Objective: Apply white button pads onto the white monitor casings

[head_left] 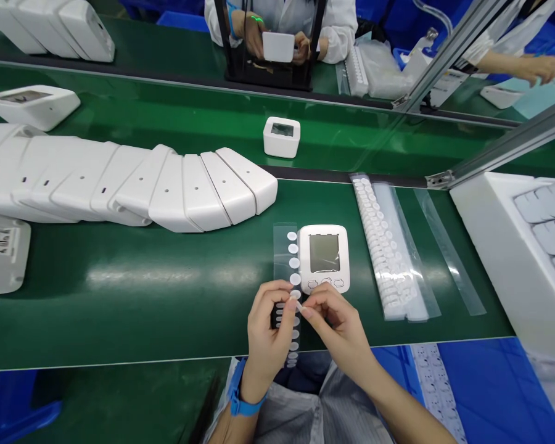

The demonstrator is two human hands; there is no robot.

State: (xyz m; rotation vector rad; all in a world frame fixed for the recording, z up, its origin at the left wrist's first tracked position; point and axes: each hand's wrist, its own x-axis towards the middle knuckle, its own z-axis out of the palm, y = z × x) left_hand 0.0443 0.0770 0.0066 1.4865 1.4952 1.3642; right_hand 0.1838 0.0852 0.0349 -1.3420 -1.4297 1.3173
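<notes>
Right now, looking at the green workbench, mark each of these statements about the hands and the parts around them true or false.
1. The left hand holds a clear strip of round white stickers. True.
2. The white square device with a grey screen lies left of the strip. False: it lies right of it.
3. A blue band circles the left wrist. True.
4. The right hand rests on the white foam tray. False: it pinches at the strip.

Factory assembly line, green conveyor belt (120,296), rows of white plastic housings (134,185), co-worker (282,24) opposite
</notes>
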